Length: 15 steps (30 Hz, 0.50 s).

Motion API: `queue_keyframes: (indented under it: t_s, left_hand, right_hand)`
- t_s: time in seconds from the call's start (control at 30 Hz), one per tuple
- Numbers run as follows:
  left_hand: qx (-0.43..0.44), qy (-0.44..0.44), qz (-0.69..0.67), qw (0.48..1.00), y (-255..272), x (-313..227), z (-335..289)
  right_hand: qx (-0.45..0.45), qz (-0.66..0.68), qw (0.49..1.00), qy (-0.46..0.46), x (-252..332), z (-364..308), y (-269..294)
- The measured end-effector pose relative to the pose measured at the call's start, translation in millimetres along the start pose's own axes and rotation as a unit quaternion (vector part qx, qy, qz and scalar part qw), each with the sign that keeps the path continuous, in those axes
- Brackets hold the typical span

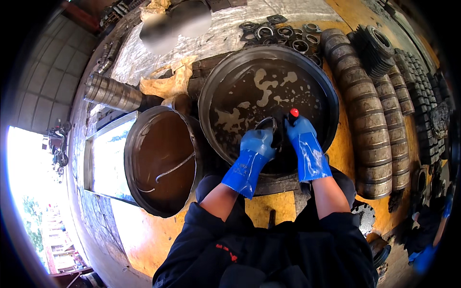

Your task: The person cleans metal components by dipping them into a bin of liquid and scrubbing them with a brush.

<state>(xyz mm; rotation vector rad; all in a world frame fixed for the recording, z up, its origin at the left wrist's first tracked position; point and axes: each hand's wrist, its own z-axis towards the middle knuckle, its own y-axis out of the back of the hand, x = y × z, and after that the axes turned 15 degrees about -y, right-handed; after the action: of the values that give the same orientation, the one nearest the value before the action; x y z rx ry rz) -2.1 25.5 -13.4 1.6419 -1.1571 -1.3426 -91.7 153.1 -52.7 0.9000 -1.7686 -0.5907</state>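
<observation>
Metal ring (267, 126), dark and wet, sits low in the big round wash pan (216, 77), near the pan's closest edge, just above the oily liquid with pale foam patches on it. Left hand (257, 144), in a blue rubber glove, is closed around the ring's lower left side and holds it up on edge. Right hand (300, 134), gloved in the same blue, is closed on a dark brush (287, 121) with a red tip, which is pressed against the ring's right side; the bristles themselves are too dark to make out. Both forearms come up from the lower edge, bare between the gloves and the black sleeves.

Just left of the pan stands a smaller round tub (144, 139) filled with brown liquid, with a bent wire (174, 168) lying in it. Beyond the tub, a shiny ribbed metal cylinder (111, 93) lies on its side, and yellowish rags (169, 82) are bunched between it and the pan. Behind the pan, a cluster of small flanged bearing housings (281, 30) lies on the floor. To the right, long rows of stacked brown metal rings (370, 115) run along the yellow floor (144, 235), with rows of dark gear-like parts (418, 81) further right.
</observation>
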Motion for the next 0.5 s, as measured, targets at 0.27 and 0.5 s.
queue_keyframes:
  t_s: [0.27,0.5]
  left_hand:
    - [-0.016,-0.02,-0.014,1.0,0.7,0.4,1.1]
    - [-0.025,-0.049,-0.008,0.998,4.5,-2.6,-3.6]
  right_hand:
    - [-0.002,0.021,1.0,-0.01,3.3,-3.4,2.2]
    - [-0.008,0.014,1.0,-0.017,4.6,-6.9,6.3]
